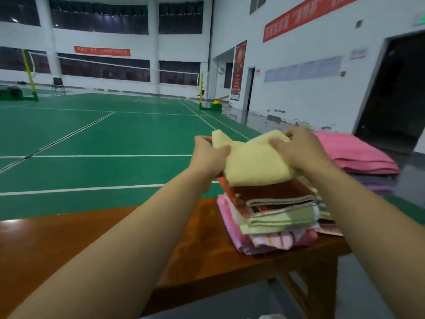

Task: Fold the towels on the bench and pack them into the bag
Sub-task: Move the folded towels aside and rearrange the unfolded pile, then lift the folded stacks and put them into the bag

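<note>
- While our thumbs lie on the near face of the pale yellow towel [254,161], our left hand [208,157] pinches its left upper corner, thumb in front and the other fingers curled behind the cloth.
- Our right hand [296,149] grips the right upper edge the same way, thumb pressed on the front, fingers wrapped over the top fold.
- Between the two hands the yellow towel hangs folded, its top edge sagging in the middle and its lower edge just above the stack of folded towels [273,217], perhaps brushing the top one; we cannot tell for sure.
- That stack sits on the right end of the wooden bench [92,245]: a red and brown towel on top, a light green one under it, pink ones at the bottom.
- Just right of the stack, more striped cloth pokes out, partly hidden by our right forearm.
- Beyond our right hand lies a pile of pink towels [358,155], with greyish and purple cloth beneath it, well apart from the stack.
- Our bare forearms reach in from the lower edge of the view.
- Past the bench spreads a green court floor [103,139] with white lines, a net [115,63] strung between yellow-green posts, white walls with red banners, and a dark doorway [395,88] at the right.
</note>
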The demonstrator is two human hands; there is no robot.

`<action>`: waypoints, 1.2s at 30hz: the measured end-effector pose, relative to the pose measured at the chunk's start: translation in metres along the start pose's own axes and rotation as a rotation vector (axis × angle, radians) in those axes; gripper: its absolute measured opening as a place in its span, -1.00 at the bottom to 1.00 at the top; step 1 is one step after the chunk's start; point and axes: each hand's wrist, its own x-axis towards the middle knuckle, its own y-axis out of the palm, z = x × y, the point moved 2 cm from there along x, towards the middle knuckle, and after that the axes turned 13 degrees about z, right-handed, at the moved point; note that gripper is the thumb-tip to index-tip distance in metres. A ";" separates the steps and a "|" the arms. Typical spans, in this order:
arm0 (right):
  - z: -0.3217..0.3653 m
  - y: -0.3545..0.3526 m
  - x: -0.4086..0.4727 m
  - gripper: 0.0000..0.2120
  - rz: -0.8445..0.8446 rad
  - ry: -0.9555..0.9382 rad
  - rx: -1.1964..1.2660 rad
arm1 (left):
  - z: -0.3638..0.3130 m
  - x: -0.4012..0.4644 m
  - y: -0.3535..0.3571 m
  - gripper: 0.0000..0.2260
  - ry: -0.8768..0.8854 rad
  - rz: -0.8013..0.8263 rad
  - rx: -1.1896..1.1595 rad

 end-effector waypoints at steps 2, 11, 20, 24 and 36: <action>-0.023 -0.002 0.003 -0.61 0.123 0.072 -0.173 | 0.005 0.009 0.025 -0.53 -0.096 0.074 0.199; -0.024 -0.023 -0.005 -0.74 -0.109 -0.095 -0.379 | 0.001 0.013 0.063 -0.58 0.140 0.041 1.078; -0.134 -0.131 0.027 -0.42 -0.052 0.303 0.153 | -0.055 0.048 0.173 -0.62 0.057 0.284 0.187; -0.182 -0.114 0.033 -0.38 0.280 0.614 0.489 | -0.054 0.059 0.205 -0.25 -0.254 0.471 0.236; -0.190 -0.120 0.050 -0.59 0.394 0.505 0.878 | -0.037 0.087 0.214 -0.63 -0.374 0.377 0.110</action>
